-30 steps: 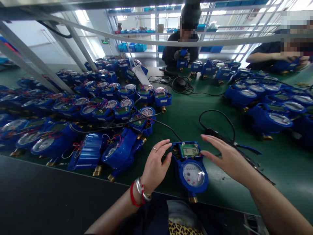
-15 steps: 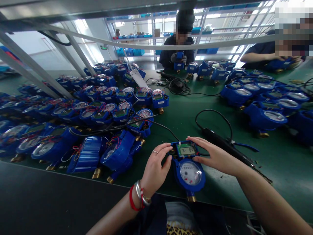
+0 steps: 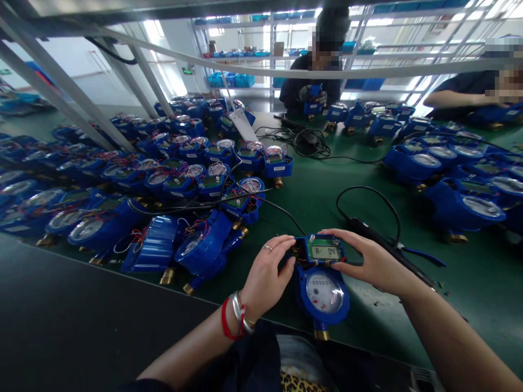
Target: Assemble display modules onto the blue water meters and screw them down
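A blue water meter (image 3: 322, 283) with a round dial and a green display board lies on the green mat just in front of me. My left hand (image 3: 267, 275), with a ring and red and silver bracelets at the wrist, curls its fingers against the meter's upper left side. My right hand (image 3: 370, 261) grips the upper right side, thumb on the front below the display and fingers over the top edge.
Many blue meters (image 3: 192, 179) with red wires crowd the mat to the left, more (image 3: 453, 179) at the right. A black tool with its cable (image 3: 388, 242) lies just right of my hands. Two people work across the table. Slanted metal frame bars cross overhead.
Both hands have closed in on the meter: the right hand came from hovering open at its right to gripping the top, and the left fingers now press on its side.
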`<action>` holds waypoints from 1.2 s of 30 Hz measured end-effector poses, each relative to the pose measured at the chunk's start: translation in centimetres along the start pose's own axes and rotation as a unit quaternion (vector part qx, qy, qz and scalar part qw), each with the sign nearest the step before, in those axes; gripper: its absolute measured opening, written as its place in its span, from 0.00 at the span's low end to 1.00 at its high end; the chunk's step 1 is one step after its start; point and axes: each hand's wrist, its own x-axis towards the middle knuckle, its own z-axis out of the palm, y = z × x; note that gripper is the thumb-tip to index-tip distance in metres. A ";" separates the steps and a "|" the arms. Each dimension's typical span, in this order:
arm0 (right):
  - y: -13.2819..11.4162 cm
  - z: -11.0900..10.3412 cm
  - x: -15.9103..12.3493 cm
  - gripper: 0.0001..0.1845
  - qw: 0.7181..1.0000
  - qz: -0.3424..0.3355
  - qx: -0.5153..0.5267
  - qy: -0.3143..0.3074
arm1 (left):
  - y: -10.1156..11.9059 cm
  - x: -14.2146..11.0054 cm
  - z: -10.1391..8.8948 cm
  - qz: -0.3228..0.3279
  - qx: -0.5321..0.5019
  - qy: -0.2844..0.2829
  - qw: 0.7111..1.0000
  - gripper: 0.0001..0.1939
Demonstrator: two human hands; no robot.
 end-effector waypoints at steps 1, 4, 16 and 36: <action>0.3 0.1 -0.1 0.33 1.000 0.008 0.011 0.001 | 0.0 0.1 0.0 0.003 -0.001 -0.001 1.000 0.16; 1.2 0.5 -0.3 0.34 0.997 0.018 0.075 0.009 | -0.1 0.4 -0.1 0.017 -0.009 -0.009 1.000 0.17; 2.2 1.5 -1.0 0.34 0.963 0.101 0.243 0.060 | -1.2 2.5 -0.4 0.101 -0.035 -0.028 0.994 0.13; 0.8 2.4 -2.5 0.36 0.954 0.046 0.202 0.219 | -2.8 7.9 0.8 0.083 -0.159 -0.195 0.964 0.12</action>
